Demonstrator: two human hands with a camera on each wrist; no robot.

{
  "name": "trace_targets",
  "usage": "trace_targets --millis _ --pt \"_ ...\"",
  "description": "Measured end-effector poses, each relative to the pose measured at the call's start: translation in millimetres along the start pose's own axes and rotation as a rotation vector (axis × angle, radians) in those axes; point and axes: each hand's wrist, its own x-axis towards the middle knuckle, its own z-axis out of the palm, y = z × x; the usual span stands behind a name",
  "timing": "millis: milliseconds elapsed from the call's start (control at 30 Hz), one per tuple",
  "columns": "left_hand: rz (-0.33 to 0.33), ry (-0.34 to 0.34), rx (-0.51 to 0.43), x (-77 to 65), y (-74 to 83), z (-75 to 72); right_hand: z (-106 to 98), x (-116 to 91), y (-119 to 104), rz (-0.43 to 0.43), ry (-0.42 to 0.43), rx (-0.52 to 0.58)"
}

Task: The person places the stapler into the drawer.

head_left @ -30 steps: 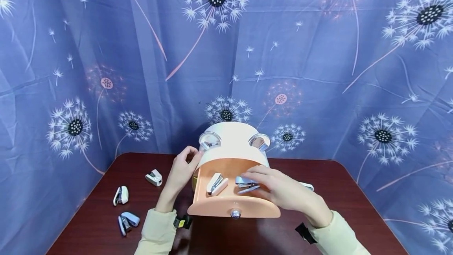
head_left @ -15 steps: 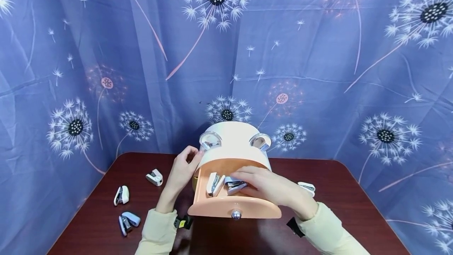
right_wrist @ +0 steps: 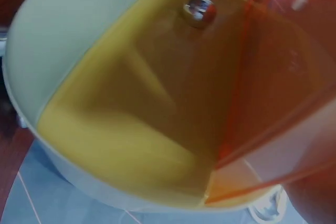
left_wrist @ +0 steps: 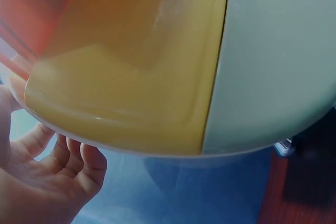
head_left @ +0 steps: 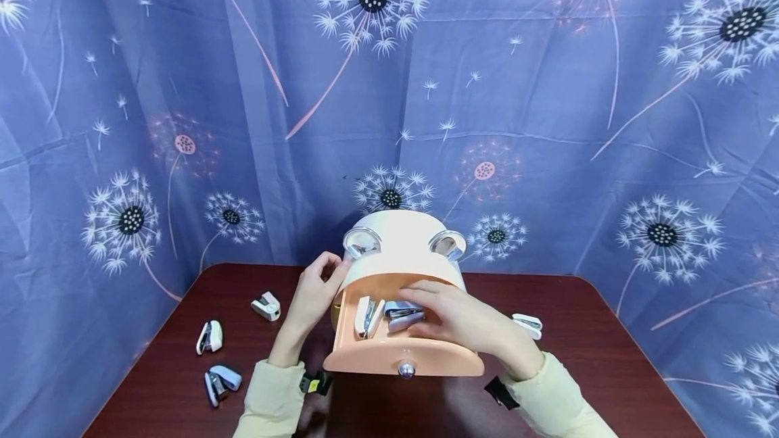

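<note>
A white rounded drawer box point(head_left: 395, 242) stands on the table, its peach drawer point(head_left: 404, 355) pulled out. In the drawer lies a white stapler point(head_left: 368, 317), and close on its right a blue stapler point(head_left: 404, 315). My right hand point(head_left: 459, 316) reaches over the drawer's right side, fingers spread about the right end of the blue stapler; firm contact cannot be made out. My left hand point(head_left: 312, 297) rests against the box's left side, and its bent fingers point(left_wrist: 93, 163) show at the box edge in the left wrist view.
On the left of the dark red table point(head_left: 255, 350) lie two white staplers point(head_left: 266, 305), point(head_left: 209, 337) and another blue stapler point(head_left: 222, 383). A white stapler point(head_left: 528, 325) lies beyond my right forearm. Below the peach drawer, a yellow drawer point(left_wrist: 131, 98) and a green drawer point(left_wrist: 273, 66) form the box front.
My right hand has moved left inside the drawer, bringing the blue stapler beside the white one. The blue stapler has turned slightly. My left hand stays at the box.
</note>
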Motion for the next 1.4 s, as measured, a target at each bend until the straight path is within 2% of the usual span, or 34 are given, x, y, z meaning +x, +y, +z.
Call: trace_targets --millis 233,433,533,633,800,900,1000,1233,1400 --pt "0.009 0.009 0.0 0.4 -2.0 -0.6 -12.6 -13.7 -5.3 0.035 0.11 0.074" --pt "0.013 -0.001 0.004 0.8 -1.6 0.6 -21.8 -37.3 -2.1 0.066 0.259 0.151" --pt "0.011 -0.003 0.004 1.2 -1.6 1.1 -25.4 -50.4 5.2 0.122 0.338 0.196" --pt "0.006 0.0 0.006 1.3 -1.9 1.2 -28.5 -62.6 11.3 0.212 0.426 0.247" --pt "0.001 -0.001 0.003 0.5 -2.0 1.0 -25.8 -86.2 32.9 0.336 0.572 0.311" --pt "0.002 0.0 0.0 0.6 -1.4 1.0 -23.3 -95.7 44.5 0.405 0.633 0.288" --pt "0.005 0.001 0.004 1.3 0.1 0.4 -18.1 -102.5 57.4 0.496 0.656 0.253" --pt "0.004 -0.001 0.017 1.8 1.0 0.1 12.3 -125.7 110.6 0.652 0.667 0.133" --pt "0.0 0.0 0.017 -0.3 0.4 0.6 32.3 -135.1 133.9 0.768 0.755 0.023"
